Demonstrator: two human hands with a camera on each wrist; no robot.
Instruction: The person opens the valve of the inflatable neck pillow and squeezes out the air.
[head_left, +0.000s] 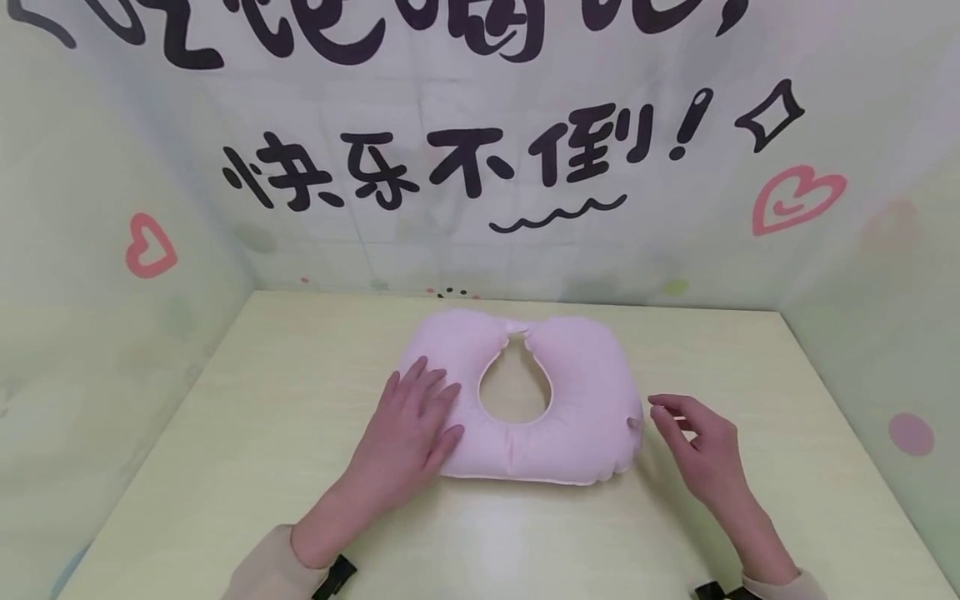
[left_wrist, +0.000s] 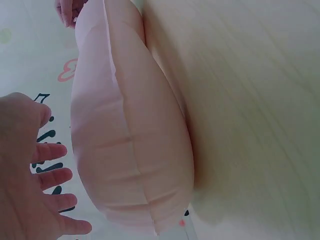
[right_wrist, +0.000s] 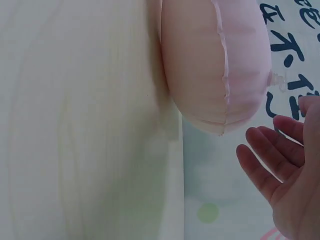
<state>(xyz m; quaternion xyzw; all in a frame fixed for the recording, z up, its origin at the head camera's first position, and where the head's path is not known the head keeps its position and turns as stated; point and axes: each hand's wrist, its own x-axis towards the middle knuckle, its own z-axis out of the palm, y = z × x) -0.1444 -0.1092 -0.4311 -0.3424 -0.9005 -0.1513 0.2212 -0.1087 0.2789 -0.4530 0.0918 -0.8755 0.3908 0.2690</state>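
A pink inflated U-shaped neck pillow [head_left: 577,450] lies on the table, its two ends meeting at the far side around a teardrop-shaped hole. My left hand [head_left: 408,425] is spread over the pillow's left part; in the left wrist view a gap shows between its fingers [left_wrist: 55,177] and the pillow [left_wrist: 130,130]. A small clear valve [right_wrist: 277,80] sticks up near the pillow's right edge. Just right of that edge, my right hand [head_left: 701,442] has its fingers loosely bent, holding nothing. The right wrist view shows its fingers [right_wrist: 270,155] apart from pillow and valve.
A pale wood-grain table [head_left: 262,400] carries the pillow. Light printed walls [head_left: 420,242] with black lettering and pink hearts rise at the back and both sides. Black straps [head_left: 335,577] sit at both wrists, near the front edge of the view.
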